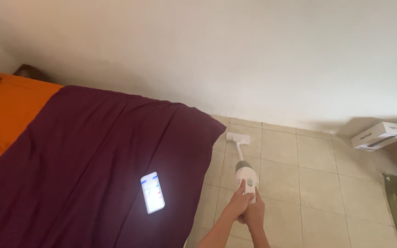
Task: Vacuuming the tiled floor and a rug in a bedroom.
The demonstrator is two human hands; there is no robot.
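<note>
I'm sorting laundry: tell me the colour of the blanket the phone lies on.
Dark maroon-purple, plain; the blanket under the lit phone shows best in the head view.

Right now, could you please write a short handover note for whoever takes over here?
Left hand and right hand: both closed on the white stick vacuum, at its handle.
Vacuum head: on the tiled floor, near the wall, beside the corner of the maroon bedspread.
A lit phone lies on the bedspread.
How much of the floor is done or left cannot be told.
</note>
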